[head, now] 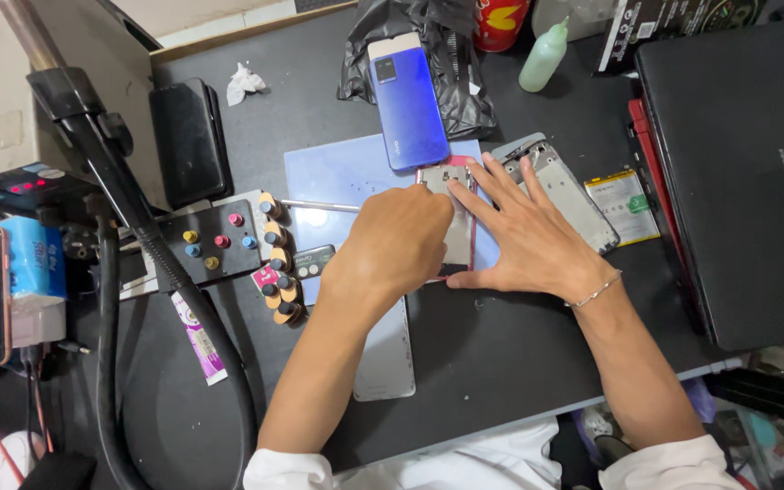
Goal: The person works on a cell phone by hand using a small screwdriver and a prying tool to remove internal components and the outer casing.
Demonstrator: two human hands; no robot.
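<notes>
An opened phone body (pixel 458 238) with a pinkish rim lies on a pale blue work mat (pixel 338 177) in the middle of the dark table. My left hand (pixel 396 243) is curled into a fist over its left side, apparently gripping a thin metal tool (pixel 319 205) that sticks out to the left. My right hand (pixel 524 231) lies flat with fingers spread on the phone's right edge, pressing it down. Another silvery phone frame (pixel 563 186) lies just right of my fingers. A blue phone back (pixel 407 104) leans above.
A flat phone battery (pixel 623 204) and a closed black laptop (pixel 746 172) sit on the right. A rack of screwdriver bits (pixel 276 263) and a black flexible arm (pixel 151 254) stand left. A grey panel (pixel 387 349) lies near me. A green bottle (pixel 543 56) stands at the back.
</notes>
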